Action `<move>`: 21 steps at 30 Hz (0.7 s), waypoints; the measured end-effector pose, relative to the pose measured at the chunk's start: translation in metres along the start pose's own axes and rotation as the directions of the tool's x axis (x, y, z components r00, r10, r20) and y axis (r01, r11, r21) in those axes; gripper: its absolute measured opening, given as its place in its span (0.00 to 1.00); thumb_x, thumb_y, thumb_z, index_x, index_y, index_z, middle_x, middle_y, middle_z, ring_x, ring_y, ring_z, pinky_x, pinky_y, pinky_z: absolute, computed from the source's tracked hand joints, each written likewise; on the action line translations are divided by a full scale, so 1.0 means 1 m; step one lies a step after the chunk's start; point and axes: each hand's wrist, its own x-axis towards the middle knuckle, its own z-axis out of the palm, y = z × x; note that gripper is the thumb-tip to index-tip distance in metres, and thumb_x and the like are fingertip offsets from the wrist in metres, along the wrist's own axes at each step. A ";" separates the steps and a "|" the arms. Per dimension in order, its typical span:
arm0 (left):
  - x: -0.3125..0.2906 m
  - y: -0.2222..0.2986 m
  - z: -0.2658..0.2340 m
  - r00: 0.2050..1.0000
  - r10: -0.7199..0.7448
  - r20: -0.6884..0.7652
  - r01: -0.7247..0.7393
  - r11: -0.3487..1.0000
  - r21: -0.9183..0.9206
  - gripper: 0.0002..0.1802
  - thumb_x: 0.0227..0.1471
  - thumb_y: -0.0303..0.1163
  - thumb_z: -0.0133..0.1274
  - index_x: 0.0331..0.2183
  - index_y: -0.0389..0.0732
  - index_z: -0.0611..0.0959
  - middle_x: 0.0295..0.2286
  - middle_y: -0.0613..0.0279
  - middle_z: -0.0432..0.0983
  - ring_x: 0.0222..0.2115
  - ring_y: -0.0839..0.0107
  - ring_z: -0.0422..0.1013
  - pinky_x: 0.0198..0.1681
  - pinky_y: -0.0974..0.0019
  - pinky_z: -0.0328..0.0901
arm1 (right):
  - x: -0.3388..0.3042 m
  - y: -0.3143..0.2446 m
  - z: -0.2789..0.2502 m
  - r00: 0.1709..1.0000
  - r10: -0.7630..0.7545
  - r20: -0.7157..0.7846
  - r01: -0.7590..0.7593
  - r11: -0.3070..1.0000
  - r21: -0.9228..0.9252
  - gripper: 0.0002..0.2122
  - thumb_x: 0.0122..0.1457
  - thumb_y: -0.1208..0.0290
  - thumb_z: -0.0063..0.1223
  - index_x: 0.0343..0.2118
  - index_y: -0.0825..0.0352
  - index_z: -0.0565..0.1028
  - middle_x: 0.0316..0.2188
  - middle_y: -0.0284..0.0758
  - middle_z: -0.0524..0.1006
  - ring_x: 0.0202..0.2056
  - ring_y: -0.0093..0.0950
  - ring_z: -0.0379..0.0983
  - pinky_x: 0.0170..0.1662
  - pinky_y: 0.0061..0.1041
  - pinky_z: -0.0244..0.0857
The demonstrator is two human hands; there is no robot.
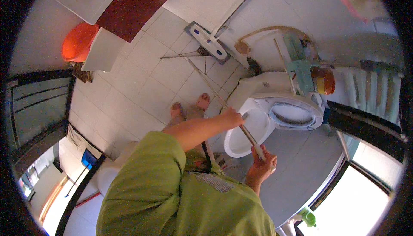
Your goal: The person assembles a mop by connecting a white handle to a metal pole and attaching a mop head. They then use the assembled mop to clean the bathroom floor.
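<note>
Both my hands grip the long thin handle (215, 94) of what looks like a floor squeegee. Its narrow dark bar (174, 57) lies on the pale floor tiles ahead of my feet. My left hand (232, 118) is closed round the handle partway up. Lower right, my right hand (261, 166) wraps the handle's top end, in front of a white toilet (230, 145) with its lid raised. Behind the squeegee bar rests a white and grey flat mop head (208, 42), its pole (236, 12) leaning toward the far wall.
An orange-red bucket (79, 42) stands at far left, beside a dark red cabinet panel (135, 10). A dark-framed door (41, 107) is on the left. Right of the toilet are a brown-and-yellow container (325, 83) and a bright window (352, 201). A brown hose (275, 28) curves behind the toilet.
</note>
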 end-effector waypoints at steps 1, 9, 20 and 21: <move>-0.005 -0.002 -0.003 0.998 -0.034 -0.055 0.034 0.999 0.003 0.12 0.46 0.39 0.41 0.25 0.45 0.76 0.22 0.51 0.71 0.28 0.53 0.70 0.34 0.50 0.62 | 0.000 0.004 0.006 0.999 -0.011 0.041 0.007 0.997 0.081 0.11 0.56 0.67 0.43 0.28 0.73 0.63 0.34 0.46 0.68 0.41 0.41 0.67 0.39 0.41 0.69; 0.005 -0.088 -0.014 0.983 0.057 -0.174 0.021 0.908 0.418 0.03 0.36 0.29 0.47 0.20 0.45 0.76 0.23 0.56 0.72 0.31 0.56 0.69 0.35 0.54 0.63 | 0.011 0.055 0.036 0.923 -0.033 0.384 0.082 0.990 -0.113 0.04 0.52 0.77 0.47 0.27 0.73 0.71 0.40 0.44 0.69 0.48 0.37 0.63 0.50 0.38 0.58; -0.021 -0.009 -0.005 0.962 -0.096 0.254 0.015 0.953 0.302 0.11 0.36 0.35 0.46 0.25 0.44 0.79 0.26 0.55 0.74 0.29 0.57 0.71 0.31 0.54 0.63 | -0.060 0.032 -0.006 0.995 0.002 0.098 0.014 0.987 -0.162 0.05 0.52 0.77 0.47 0.27 0.75 0.71 0.39 0.48 0.70 0.44 0.37 0.66 0.44 0.33 0.67; -0.020 -0.009 -0.002 0.967 0.035 0.251 -0.099 0.964 0.245 0.07 0.35 0.31 0.48 0.23 0.44 0.79 0.25 0.56 0.75 0.27 0.57 0.71 0.29 0.57 0.66 | -0.061 0.029 -0.011 0.995 -0.012 0.099 0.025 0.992 -0.124 0.05 0.52 0.77 0.47 0.27 0.75 0.70 0.39 0.48 0.70 0.43 0.37 0.67 0.43 0.33 0.67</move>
